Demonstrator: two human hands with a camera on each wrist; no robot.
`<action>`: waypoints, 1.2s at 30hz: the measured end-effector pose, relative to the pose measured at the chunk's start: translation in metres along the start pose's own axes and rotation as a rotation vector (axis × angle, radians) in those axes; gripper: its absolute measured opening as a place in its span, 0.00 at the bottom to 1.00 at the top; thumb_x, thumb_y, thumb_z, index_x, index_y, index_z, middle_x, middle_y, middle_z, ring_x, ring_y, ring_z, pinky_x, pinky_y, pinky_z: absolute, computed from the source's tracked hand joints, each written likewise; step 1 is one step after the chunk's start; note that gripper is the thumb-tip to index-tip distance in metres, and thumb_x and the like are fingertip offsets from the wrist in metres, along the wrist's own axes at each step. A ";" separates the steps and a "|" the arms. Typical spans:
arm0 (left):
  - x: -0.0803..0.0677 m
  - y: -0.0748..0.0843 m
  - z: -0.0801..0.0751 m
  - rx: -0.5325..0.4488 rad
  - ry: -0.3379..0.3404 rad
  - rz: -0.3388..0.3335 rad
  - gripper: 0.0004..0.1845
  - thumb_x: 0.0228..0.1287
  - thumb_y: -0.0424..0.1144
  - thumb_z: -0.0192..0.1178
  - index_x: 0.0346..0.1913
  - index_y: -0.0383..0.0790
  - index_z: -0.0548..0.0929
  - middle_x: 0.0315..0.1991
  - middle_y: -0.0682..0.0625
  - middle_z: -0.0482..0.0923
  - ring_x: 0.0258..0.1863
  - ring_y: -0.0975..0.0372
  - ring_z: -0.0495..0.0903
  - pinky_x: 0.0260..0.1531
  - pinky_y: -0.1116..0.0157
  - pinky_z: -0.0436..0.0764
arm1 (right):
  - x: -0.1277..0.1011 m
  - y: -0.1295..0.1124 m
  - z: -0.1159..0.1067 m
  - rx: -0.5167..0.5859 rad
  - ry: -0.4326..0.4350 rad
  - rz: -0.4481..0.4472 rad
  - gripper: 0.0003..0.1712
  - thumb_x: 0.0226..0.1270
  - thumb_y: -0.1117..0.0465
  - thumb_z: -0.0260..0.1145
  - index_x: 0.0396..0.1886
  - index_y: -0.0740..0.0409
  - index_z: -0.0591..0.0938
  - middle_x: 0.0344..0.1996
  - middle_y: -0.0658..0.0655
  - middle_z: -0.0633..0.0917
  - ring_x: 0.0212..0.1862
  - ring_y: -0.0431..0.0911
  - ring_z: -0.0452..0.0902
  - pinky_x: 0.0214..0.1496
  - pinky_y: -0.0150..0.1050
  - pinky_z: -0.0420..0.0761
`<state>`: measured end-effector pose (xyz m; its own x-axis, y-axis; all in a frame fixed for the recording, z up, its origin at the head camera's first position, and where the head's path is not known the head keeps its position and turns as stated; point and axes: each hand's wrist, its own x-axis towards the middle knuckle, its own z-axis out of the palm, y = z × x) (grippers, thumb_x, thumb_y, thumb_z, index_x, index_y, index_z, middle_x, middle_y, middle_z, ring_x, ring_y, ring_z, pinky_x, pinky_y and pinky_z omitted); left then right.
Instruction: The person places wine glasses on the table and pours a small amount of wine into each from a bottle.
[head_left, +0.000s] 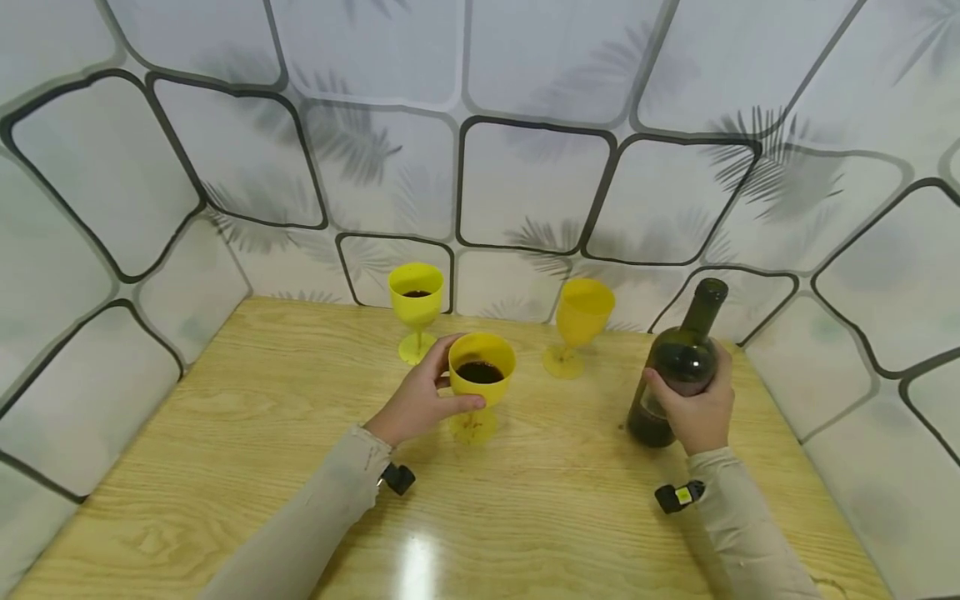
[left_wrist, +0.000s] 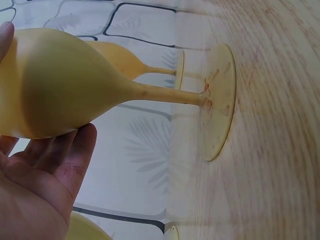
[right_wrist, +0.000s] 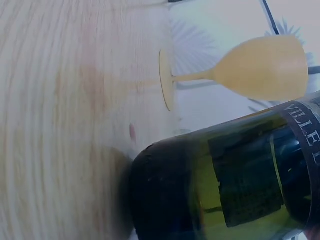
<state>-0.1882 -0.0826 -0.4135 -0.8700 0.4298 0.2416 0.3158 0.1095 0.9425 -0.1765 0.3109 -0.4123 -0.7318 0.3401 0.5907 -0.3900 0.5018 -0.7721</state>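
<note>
Sleeves are reaching in from the near edge of the worktop [head_left: 247, 433], and both hands are busy. Left hand [head_left: 416, 400] is cupping the bowl of the near goblet [head_left: 480, 375], fingers [left_wrist: 75, 155] and thumb curving round it. That goblet is standing upright on its foot [left_wrist: 220, 100], with dark wine showing inside. Right hand [head_left: 697, 408] is wrapping round the bottle [head_left: 678, 367], fingers closing on its shoulder; the bottle is standing right of the near goblet, well apart from it, base planted on the wood and mouth open, no stopper in sight.

Behind the near goblet, by the wall, two more yellow goblets are waiting: the left goblet [head_left: 416, 304] holding a little wine, the right goblet [head_left: 581, 317] looking unfilled from here, though its inside is hard to read.

My read: the near goblet's pour is looking finished and the bottle is resting. The next move is calling for sliding that filled goblet aside without tipping it, then lifting the bottle towards the right goblet.
</note>
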 end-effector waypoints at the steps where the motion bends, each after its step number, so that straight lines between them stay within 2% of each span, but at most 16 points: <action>1: 0.000 0.000 0.000 -0.002 -0.001 0.000 0.44 0.62 0.43 0.76 0.76 0.56 0.63 0.68 0.53 0.72 0.68 0.51 0.72 0.65 0.49 0.75 | 0.000 0.000 0.000 0.005 -0.002 0.012 0.48 0.48 0.74 0.81 0.71 0.56 0.72 0.50 0.33 0.82 0.51 0.34 0.78 0.54 0.29 0.72; 5: 0.000 0.000 0.000 -0.002 0.000 -0.001 0.44 0.62 0.43 0.76 0.76 0.56 0.63 0.68 0.53 0.72 0.69 0.49 0.71 0.66 0.48 0.75 | 0.001 0.002 -0.001 0.014 0.008 0.035 0.48 0.49 0.72 0.81 0.71 0.53 0.73 0.50 0.35 0.82 0.51 0.35 0.78 0.54 0.30 0.72; 12: 0.000 -0.001 0.001 0.013 0.007 -0.004 0.44 0.62 0.43 0.76 0.76 0.56 0.62 0.68 0.54 0.72 0.67 0.57 0.72 0.65 0.49 0.76 | 0.003 0.007 -0.004 0.053 0.041 0.067 0.47 0.50 0.72 0.81 0.71 0.50 0.73 0.52 0.38 0.81 0.53 0.37 0.77 0.55 0.31 0.71; 19: 0.001 -0.002 0.000 0.016 0.002 0.005 0.45 0.62 0.43 0.76 0.77 0.53 0.62 0.68 0.53 0.72 0.67 0.57 0.72 0.65 0.49 0.75 | 0.002 0.013 -0.009 0.109 0.069 0.102 0.47 0.51 0.72 0.79 0.72 0.50 0.72 0.55 0.41 0.79 0.56 0.39 0.74 0.58 0.33 0.69; 25: 0.002 -0.002 0.000 0.018 0.002 0.011 0.44 0.62 0.43 0.76 0.76 0.55 0.62 0.68 0.54 0.73 0.66 0.57 0.73 0.65 0.49 0.76 | 0.002 0.018 -0.015 0.165 0.095 0.139 0.47 0.51 0.74 0.77 0.72 0.50 0.71 0.57 0.44 0.79 0.59 0.40 0.73 0.61 0.32 0.69; 31: 0.001 -0.003 0.000 0.016 0.001 0.002 0.44 0.62 0.43 0.76 0.76 0.57 0.62 0.68 0.53 0.73 0.67 0.56 0.72 0.65 0.48 0.75 | 0.001 0.019 -0.017 0.155 0.071 0.170 0.48 0.52 0.74 0.77 0.73 0.49 0.69 0.57 0.43 0.77 0.59 0.39 0.73 0.61 0.31 0.70; 36: 0.001 0.000 0.001 0.018 0.001 -0.008 0.44 0.62 0.42 0.76 0.76 0.56 0.62 0.68 0.53 0.72 0.68 0.54 0.72 0.66 0.47 0.75 | 0.000 0.019 -0.021 0.126 0.020 0.176 0.49 0.55 0.74 0.75 0.75 0.50 0.66 0.57 0.42 0.76 0.59 0.38 0.71 0.63 0.30 0.68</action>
<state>-0.1890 -0.0810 -0.4135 -0.8729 0.4282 0.2338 0.3152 0.1292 0.9402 -0.1726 0.3368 -0.4223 -0.7842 0.4297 0.4477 -0.3250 0.3301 -0.8862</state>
